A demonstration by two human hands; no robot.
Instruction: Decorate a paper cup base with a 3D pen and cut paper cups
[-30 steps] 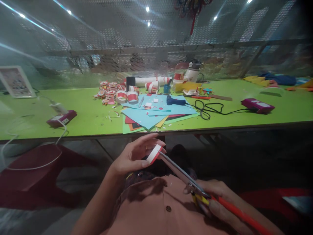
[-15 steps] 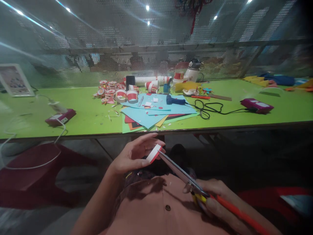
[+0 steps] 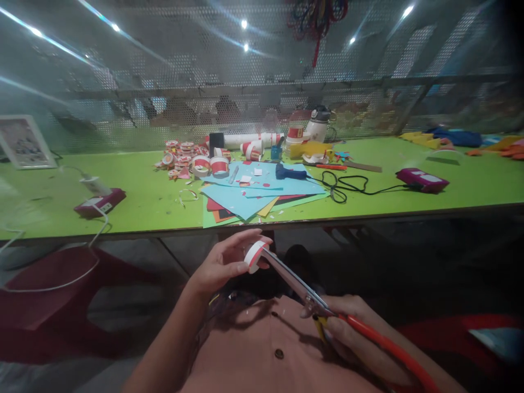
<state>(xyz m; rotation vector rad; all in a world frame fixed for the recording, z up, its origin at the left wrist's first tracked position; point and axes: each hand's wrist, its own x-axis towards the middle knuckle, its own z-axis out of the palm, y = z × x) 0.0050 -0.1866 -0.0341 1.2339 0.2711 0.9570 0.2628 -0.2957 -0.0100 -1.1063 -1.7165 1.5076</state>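
Note:
Between the thumb and fingers of my left hand is a small white piece with a red stripe, curved like part of a paper cup. My right hand grips scissors with orange-red and yellow on the handles. Their blade tips reach the red-striped edge of the cup piece. Whether the blades are fully closed on it I cannot tell. Both hands are in front of my body, below the table's front edge.
On the green table lie coloured paper sheets, a blue glue gun with a black cord, several red-and-white paper cups and a pile of cut pieces. Purple power strips flank them. A dark red stool stands at left.
The cup piece has turned in my left fingers, so more of its side below the red stripe shows. My right hand and the scissors have shifted slightly left and up.

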